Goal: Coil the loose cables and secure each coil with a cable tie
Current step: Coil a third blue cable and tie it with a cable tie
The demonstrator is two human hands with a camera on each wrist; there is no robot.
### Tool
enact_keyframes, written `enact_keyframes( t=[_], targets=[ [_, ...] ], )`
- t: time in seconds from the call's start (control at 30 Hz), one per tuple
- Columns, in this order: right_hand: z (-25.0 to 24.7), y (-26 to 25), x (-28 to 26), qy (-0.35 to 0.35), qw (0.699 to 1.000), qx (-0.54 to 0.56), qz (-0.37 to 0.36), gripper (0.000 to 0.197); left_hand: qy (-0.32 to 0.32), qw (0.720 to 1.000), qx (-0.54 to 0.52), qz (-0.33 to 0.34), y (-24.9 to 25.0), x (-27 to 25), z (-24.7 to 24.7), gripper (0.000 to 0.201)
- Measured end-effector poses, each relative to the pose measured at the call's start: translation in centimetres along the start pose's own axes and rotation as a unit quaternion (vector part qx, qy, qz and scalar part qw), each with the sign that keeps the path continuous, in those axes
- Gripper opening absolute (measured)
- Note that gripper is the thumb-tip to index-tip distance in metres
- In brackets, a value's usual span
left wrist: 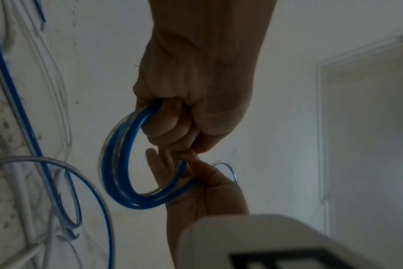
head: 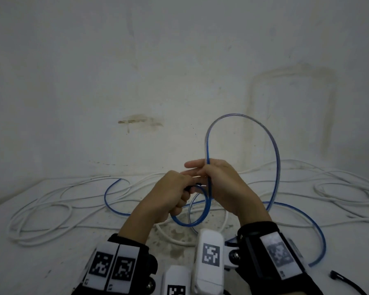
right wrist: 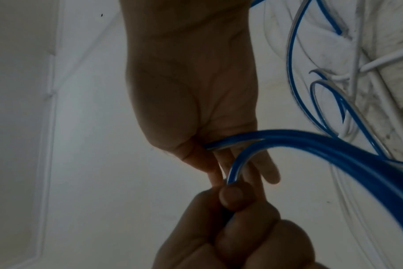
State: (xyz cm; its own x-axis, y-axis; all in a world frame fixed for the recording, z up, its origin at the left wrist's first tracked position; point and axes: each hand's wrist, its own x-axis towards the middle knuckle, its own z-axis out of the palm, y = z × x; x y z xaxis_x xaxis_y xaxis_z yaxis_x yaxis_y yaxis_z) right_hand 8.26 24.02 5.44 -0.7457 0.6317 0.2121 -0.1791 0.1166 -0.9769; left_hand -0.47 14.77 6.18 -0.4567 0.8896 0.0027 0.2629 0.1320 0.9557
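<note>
Stained white wall (head: 136,71) behind, a grubby white tabletop (head: 41,262) below, and white cables (head: 51,209) sprawled all over it, loose and well spread. Right in the middle, the blue cable (head: 275,145) is getting its coil started. Left hand (head: 168,194) has its fingers (left wrist: 168,127) curled tight round a small bundle of turns, a tidy ring hanging below the fist. Right hand (head: 224,188) sits just beside it, touching, with the cable pinched between thumb and forefinger while the other fingers (right wrist: 268,171) lie fairly straight.

From that pinch one tall loop rises toward the wall, arcs over to the right and drops to the tabletop, then sweeps wide round the right wrist. Another stretch trails off left across the white cables. So the small coil stands roughly upright, its opening facing the person; the free length runs mainly left to right.

It looks light and springy: it holds a smooth arc on its own, so I'd expect it to fight a tight bend and spring open if released. The glossy jacket could be slippery. Best hold seems to be where the turns cross. A black cable tie (head: 345,283) lies at the near right edge, not yet used.
</note>
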Motion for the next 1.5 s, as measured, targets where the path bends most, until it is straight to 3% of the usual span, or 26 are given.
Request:
enact_keyframes(
  t=[0.1, 0.23, 0.57, 0.7, 0.77, 0.87, 0.9, 1.07, 1.2, 1.3, 1.37, 1.4, 1.47, 1.5],
  targets=[
    [0.2, 0.3, -0.2, -0.035, 0.997, -0.061, 0.015, 0.027, -0.026, 0.999, 0.036, 0.010, 0.1, -0.4, 0.2, 0.040],
    [0.4, 0.1, -0.4, -0.100, 0.989, -0.108, 0.019, 0.056, -0.037, 0.998, 0.050, 0.023, 0.4, -1.0, 0.5, 0.040],
    [0.7, 0.0, -0.8, -0.155, 0.981, 0.026, 0.110, 0.039, -0.033, 0.996, 0.063, -0.044, -0.3, 0.0, -0.4, 0.049],
    [1.1, 0.0, -1.0, -0.180, 0.976, 0.080, 0.091, 0.057, -0.031, 0.997, 0.022, -0.073, -0.4, 0.3, -0.7, 0.058],
    [1.0, 0.3, -1.0, -0.177, 0.976, 0.093, 0.087, 0.055, -0.022, 0.996, 0.010, -0.089, -0.5, 0.5, -0.8, 0.054],
    [1.2, 1.2, -0.4, -0.151, 0.985, -0.004, 0.079, 0.020, -0.028, 0.990, -0.037, -0.137, -1.1, 1.3, -1.2, 0.055],
    [1.3, 1.4, -0.4, -0.148, 0.984, -0.055, 0.077, 0.017, -0.033, 0.986, -0.065, -0.153, -1.3, 1.6, -1.3, 0.057],
    [1.1, 2.1, -0.3, -0.128, 0.957, -0.236, 0.106, 0.019, -0.054, 0.969, -0.139, -0.199, -2.1, 2.3, -1.6, 0.050],
    [1.2, 2.2, -0.4, -0.104, 0.939, -0.304, 0.124, 0.030, -0.054, 0.973, -0.099, -0.202, -1.8, 2.1, -0.7, 0.058],
    [0.8, 1.9, -0.6, -0.118, 0.932, -0.312, 0.141, 0.035, 0.033, 0.985, 0.006, -0.169, -1.2, 1.2, -0.9, 0.056],
    [0.4, 1.7, -0.8, -0.123, 0.922, -0.337, 0.146, 0.037, 0.109, 0.992, 0.056, -0.042, -1.3, 1.3, -2.3, 0.048],
    [0.2, 1.8, -0.8, -0.120, 0.915, -0.354, 0.150, 0.038, 0.092, 0.992, 0.063, 0.052, -1.3, 1.2, -3.1, 0.048],
    [0.1, 2.1, -0.8, -0.118, 0.898, -0.396, 0.152, 0.036, -0.048, 0.976, 0.017, 0.211, -1.3, 0.8, -4.6, 0.047],
    [0.2, 2.2, -0.8, -0.120, 0.884, -0.427, 0.151, 0.033, -0.126, 0.959, -0.027, 0.252, -1.3, 0.4, -5.2, 0.041]
  ],
)
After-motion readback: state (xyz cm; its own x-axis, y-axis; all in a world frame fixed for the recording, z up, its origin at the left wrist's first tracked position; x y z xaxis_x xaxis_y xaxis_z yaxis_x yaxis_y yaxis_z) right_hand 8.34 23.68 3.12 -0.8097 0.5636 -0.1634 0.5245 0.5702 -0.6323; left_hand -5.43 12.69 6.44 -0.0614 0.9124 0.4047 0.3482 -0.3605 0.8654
